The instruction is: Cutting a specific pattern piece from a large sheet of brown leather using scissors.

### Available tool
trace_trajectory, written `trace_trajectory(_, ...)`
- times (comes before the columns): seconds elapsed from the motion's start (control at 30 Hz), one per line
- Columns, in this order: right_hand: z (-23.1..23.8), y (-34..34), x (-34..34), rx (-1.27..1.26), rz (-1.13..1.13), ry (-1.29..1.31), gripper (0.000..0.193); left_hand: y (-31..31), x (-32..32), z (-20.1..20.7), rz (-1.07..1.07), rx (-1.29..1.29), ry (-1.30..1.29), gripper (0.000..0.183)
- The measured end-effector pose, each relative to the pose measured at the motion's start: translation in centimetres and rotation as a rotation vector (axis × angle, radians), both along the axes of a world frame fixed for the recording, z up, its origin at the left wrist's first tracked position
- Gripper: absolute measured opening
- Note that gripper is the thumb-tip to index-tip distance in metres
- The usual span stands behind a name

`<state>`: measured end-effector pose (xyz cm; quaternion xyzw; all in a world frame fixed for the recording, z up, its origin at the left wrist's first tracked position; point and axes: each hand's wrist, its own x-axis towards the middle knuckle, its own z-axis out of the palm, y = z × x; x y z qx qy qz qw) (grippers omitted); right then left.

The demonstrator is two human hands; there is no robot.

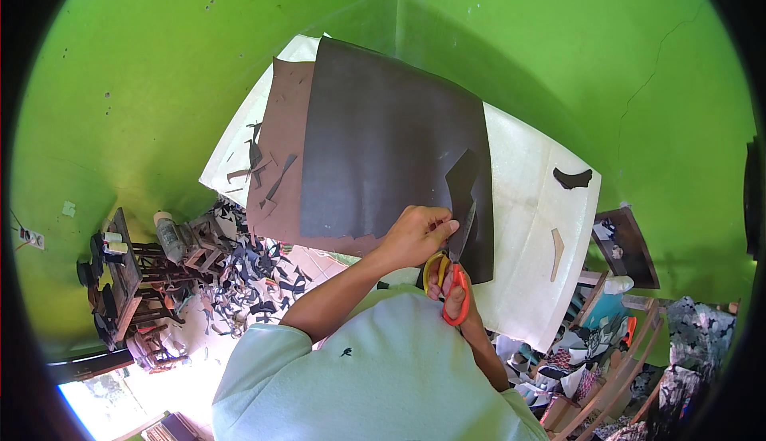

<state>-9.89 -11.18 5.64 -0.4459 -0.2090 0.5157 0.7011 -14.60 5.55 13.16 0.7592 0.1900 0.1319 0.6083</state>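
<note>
Close to the pale shirt [383, 369], the right hand [458, 296] curls half closed, fingers in the loops of the scissors [456, 268]. Their long line runs away from the body, tips leaning a bit right. Just beyond, the left hand [415, 235] pinches a dark piece [461, 182], maybe to keep it still by the blades. It points much the same way, over the big dark sheet [383, 138].

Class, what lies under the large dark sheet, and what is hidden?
Under the dark sheet, a brown sheet shows at left and a white surface at right. How far the brown sheet extends beneath cannot be seen.
</note>
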Motion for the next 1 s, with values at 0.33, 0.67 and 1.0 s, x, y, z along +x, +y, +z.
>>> trace_trajectory(0.33,-0.6,-0.2,0.1,0.001,-0.009,0.035,0.077,-0.2,0.1,-0.3,-0.035,-0.038,-0.001,0.03)
trace_trajectory(0.67,-1.0,-0.5,0.7,-0.078,-0.001,0.029,0.068,-0.4,0.0,-1.3,-0.022,-0.096,0.055,0.027)
trace_trajectory(1.0,-0.4,-0.2,0.4,-0.037,0.07,0.063,0.067,0.8,0.7,-1.6,0.085,-0.196,-0.093,0.018)
